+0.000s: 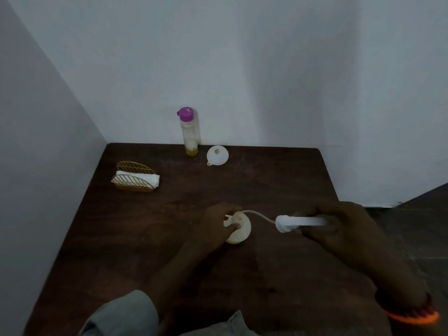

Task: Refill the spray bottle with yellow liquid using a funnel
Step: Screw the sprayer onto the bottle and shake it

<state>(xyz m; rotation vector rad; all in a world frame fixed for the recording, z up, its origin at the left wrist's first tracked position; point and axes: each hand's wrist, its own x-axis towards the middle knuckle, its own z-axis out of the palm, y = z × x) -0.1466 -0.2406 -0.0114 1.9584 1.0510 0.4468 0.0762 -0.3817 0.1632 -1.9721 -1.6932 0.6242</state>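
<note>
On the dark tabletop (278,180), one gold wire napkin holder (133,177) with white napkins is being seen at the far left, well apart from everything else. Further right, against the wall, one tall clear bottle (189,132) with a purple cap is standing upright, a little yellow liquid showing at its bottom; no label or writing can be read on it. Just beside it, one white funnel (217,155) is lying on the tabletop. Nearer the camera, the round spray bottle (238,228) is being gripped by the left hand (219,226), fingers closed around its neck. The spray head (300,222) is being held clamped in the right hand (339,226), its thin tube apparently still reaching into the bottle's opening, though dimness blurs this.
</note>
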